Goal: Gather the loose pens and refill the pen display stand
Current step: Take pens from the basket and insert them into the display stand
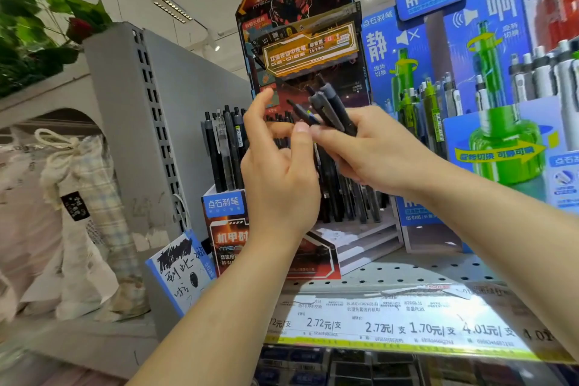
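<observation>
The pens [332, 106] look like matt dark plastic, and the display stand [300, 41] is glossy printed cardboard. The shelf [407, 269] is grey perforated metal with a shiny plastic price strip [391, 323] along its front edge; the bag [78, 197] is rough cloth.

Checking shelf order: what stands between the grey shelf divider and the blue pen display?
In the head view, the red-and-black pen display stand stands between the grey divider and the blue display.
</observation>
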A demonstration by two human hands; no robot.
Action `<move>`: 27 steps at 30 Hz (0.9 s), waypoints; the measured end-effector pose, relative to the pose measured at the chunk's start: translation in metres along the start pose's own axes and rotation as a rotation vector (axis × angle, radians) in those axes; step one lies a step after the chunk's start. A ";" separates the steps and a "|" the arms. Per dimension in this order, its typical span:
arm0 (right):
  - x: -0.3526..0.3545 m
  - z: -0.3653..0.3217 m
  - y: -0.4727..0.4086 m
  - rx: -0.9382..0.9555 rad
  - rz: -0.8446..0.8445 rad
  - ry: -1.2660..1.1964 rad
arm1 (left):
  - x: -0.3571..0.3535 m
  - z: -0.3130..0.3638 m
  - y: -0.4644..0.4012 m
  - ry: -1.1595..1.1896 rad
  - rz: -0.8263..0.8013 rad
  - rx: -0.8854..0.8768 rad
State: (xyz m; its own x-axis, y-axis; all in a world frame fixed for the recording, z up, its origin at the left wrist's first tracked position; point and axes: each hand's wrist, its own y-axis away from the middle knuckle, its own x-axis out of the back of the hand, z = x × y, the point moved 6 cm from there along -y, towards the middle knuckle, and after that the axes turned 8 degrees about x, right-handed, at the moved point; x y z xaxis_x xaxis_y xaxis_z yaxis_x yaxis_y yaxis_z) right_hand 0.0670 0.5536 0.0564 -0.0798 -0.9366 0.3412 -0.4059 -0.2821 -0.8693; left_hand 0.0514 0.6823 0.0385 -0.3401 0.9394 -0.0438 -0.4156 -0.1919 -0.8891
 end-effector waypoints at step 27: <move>0.037 0.006 -0.006 -0.003 0.344 0.110 | 0.002 -0.006 -0.002 -0.008 0.048 0.025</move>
State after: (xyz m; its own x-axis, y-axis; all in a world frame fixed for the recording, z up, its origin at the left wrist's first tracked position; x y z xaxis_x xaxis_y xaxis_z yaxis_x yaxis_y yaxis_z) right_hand 0.0716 0.5198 0.0717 -0.3094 -0.9487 0.0654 -0.3413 0.0466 -0.9388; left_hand 0.0566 0.6863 0.0373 -0.3670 0.9266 -0.0820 -0.4199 -0.2437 -0.8742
